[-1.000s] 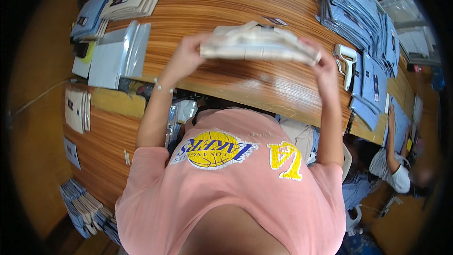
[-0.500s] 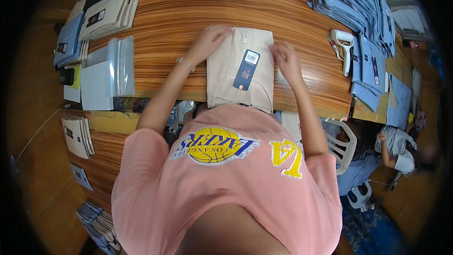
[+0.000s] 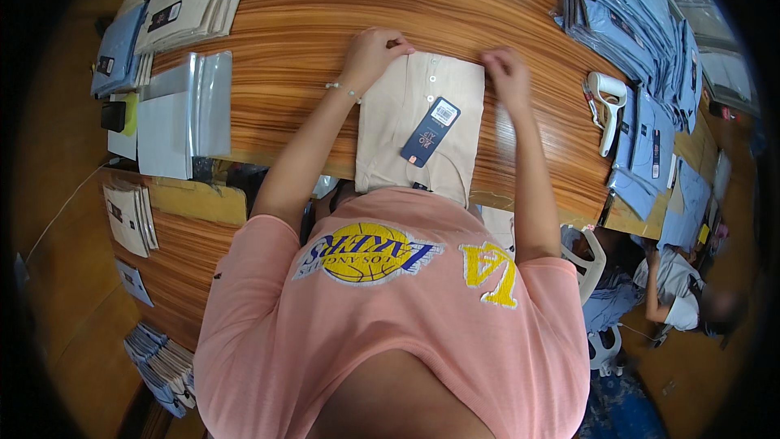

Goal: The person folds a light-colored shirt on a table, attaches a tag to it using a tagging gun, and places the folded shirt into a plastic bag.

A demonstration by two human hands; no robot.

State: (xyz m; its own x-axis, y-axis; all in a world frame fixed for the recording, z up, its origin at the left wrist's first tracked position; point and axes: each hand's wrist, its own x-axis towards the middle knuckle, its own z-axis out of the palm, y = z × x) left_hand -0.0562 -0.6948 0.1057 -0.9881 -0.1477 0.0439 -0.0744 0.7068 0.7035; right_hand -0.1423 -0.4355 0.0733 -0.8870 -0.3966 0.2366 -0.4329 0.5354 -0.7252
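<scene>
A folded beige shirt [image 3: 386, 126] lies in front of me on the wooden table, its near end reaching over the table edge against my body. Small buttons run down its placket at the far end. A dark blue hang tag [image 3: 430, 132] with a white label rests slantwise on top of it. My left hand [image 3: 375, 57], with a bracelet at the wrist, is closed, its fingertips pinching the shirt's far edge at the left. At the far right corner my right hand [image 3: 509, 77] has its thumb and fingers drawn together on the shirt.
Clear plastic bags [image 3: 207, 106] lie on the left, below stacked beige shirts [image 3: 191, 0]. To the right are a white lint roller [image 3: 608, 106] and piles of bagged blue shirts [image 3: 621, 24]. A white chair [image 3: 591, 264] and another person [image 3: 678, 284] are beyond.
The shirt's far end has swung slightly right, and its tag now slants more. My left hand has shifted right along the far edge; my right hand has moved up to the far right corner.
</scene>
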